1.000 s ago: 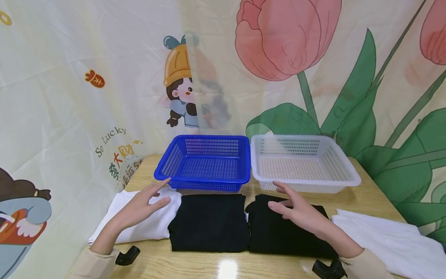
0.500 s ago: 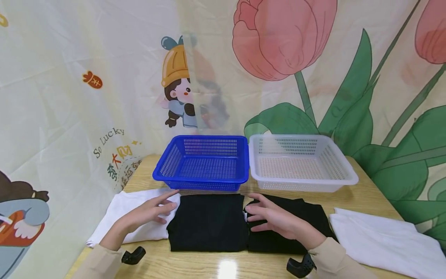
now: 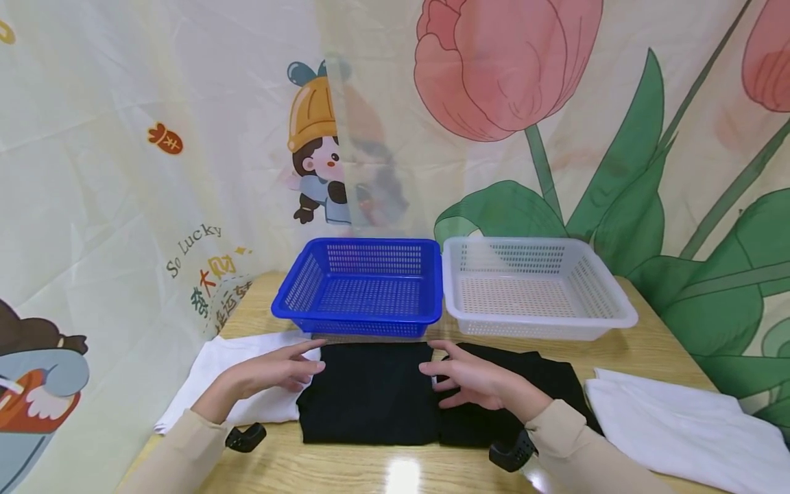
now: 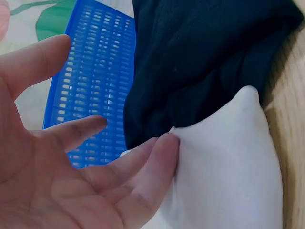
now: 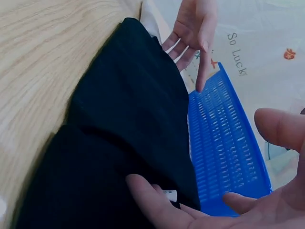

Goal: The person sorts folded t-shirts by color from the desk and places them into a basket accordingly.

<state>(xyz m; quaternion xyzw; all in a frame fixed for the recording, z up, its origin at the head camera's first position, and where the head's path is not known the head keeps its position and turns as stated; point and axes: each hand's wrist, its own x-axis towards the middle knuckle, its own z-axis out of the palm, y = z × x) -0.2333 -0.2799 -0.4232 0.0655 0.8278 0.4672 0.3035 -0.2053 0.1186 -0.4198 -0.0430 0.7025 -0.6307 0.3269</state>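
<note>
A folded black garment (image 3: 370,394) lies in the middle of the table, between my two hands. My left hand (image 3: 271,374) hovers with spread fingers over a folded white garment (image 3: 212,363), its fingertips near the black garment's left edge. In the left wrist view, the lower fingers of that hand (image 4: 57,176) overlap the white cloth. Over a second folded black garment (image 3: 549,374) is my right hand (image 3: 475,381), fingers apart, its tips at the seam between both black garments. A small white label (image 5: 170,195) peeks out beside those fingers in the right wrist view. Neither hand holds anything.
Behind the garments stand a blue basket (image 3: 364,319) and a white basket (image 3: 543,322), side by side, with nothing in them. Another folded white garment (image 3: 679,418) lies at the right of the wooden table (image 3: 345,470). A printed curtain (image 3: 234,103) hangs behind.
My right hand has come down and left from over the right black garment toward the middle one. The left hand has moved a little right and lower. Garments and baskets have stayed in place.
</note>
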